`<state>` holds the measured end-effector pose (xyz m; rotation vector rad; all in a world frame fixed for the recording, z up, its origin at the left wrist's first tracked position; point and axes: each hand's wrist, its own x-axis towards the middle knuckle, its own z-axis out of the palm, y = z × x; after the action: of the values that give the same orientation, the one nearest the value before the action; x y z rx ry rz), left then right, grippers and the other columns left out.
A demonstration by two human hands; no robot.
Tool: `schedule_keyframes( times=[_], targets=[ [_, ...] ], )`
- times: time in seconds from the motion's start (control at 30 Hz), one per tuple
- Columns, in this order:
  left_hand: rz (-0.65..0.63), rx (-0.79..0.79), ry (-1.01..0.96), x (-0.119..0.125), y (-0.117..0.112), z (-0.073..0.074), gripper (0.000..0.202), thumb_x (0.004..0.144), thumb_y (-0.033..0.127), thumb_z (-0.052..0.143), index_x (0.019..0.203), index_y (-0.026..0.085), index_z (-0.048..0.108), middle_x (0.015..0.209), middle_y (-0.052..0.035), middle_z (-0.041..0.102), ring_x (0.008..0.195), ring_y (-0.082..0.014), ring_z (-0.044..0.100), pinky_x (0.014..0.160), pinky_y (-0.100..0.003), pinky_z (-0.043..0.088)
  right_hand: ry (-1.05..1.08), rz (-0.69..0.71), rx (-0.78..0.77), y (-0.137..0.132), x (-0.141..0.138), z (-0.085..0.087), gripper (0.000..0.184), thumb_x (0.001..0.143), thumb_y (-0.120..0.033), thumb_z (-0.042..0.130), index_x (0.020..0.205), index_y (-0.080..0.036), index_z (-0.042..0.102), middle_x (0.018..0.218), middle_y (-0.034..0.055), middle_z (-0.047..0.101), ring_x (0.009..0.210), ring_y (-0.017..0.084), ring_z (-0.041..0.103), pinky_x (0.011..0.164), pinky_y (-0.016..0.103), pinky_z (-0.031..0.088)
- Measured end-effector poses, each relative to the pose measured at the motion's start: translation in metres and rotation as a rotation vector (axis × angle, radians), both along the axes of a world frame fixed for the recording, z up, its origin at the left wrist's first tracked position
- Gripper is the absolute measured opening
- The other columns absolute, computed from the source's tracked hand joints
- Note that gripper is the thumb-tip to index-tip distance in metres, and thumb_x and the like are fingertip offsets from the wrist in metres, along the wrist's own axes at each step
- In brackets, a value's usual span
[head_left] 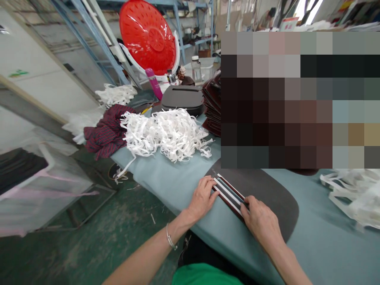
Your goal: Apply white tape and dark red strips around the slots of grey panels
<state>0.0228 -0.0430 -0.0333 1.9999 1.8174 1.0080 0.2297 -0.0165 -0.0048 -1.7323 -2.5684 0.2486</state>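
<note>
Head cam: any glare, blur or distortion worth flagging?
Head view: glare at the window, top right; wide-angle stretch toward the edges; white scraps at right look soft; pixelated block hides much of the upper right; left hand, right hand and the white strips between them look fairly clear.

Workshop: heaped white strips [178,136], blue racking [99,40].

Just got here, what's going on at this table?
A person has both bare hands on a narrow, brown-edged piece with white strips. The left hand is at its far end, the right hand at its near end. It lies by the edge of a dark grey panel on the blue-green table; whether they're joined isn't clear. A white tangle of strips sits behind.
</note>
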Motion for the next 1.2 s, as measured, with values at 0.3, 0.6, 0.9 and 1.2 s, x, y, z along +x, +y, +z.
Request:
schedule_keyframes(
  times=[0.3,0.6,0.9,1.2],
  targets=[
    [-0.015,-0.004,-0.007,-0.002,0.001,0.001,0.035,0.085,0.018,0.053,0.12,0.019,0.046,0.125,-0.0125,0.05,0.123,-0.023,0.044,0.102,-0.045,0.041,0.23,0.148,0.187,0.025,-0.076,-0.019,0.027,0.084,-0.006,0.04,0.098,-0.018,0.06,0.092,0.0087,0.058,0.087,0.021,0.05,0.073,0.031,0.039],
    [-0.117,-0.022,0.193,-0.002,0.002,-0.003,0.038,0.09,0.016,0.044,0.127,0.022,0.046,0.128,-0.0073,0.054,0.128,-0.0214,0.041,0.107,-0.046,0.035,0.05,0.263,0.364,0.001,-0.066,-0.021,0.028,0.087,-0.006,0.036,0.1,-0.013,0.06,0.088,0.0132,0.056,0.083,0.025,0.046,0.069,0.037,0.039],
    [-0.126,0.012,0.246,-0.002,0.001,-0.008,0.036,0.091,0.018,0.044,0.127,0.019,0.048,0.129,-0.0087,0.054,0.128,-0.0216,0.041,0.107,-0.046,0.036,-0.009,0.353,0.42,-0.052,0.048,-0.031,0.032,0.086,-0.005,0.039,0.112,-0.005,0.058,0.104,0.0185,0.057,0.096,0.027,0.047,0.076,0.04,0.044],
    [-0.143,0.027,0.241,0.001,0.002,-0.01,0.035,0.091,0.016,0.041,0.126,0.019,0.049,0.127,-0.0093,0.054,0.128,-0.0228,0.041,0.107,-0.048,0.037,0.277,0.201,0.228,-0.07,0.082,-0.029,0.023,0.09,-0.012,0.04,0.104,-0.012,0.059,0.103,0.0129,0.057,0.099,0.022,0.049,0.083,0.038,0.044]
  ],
)
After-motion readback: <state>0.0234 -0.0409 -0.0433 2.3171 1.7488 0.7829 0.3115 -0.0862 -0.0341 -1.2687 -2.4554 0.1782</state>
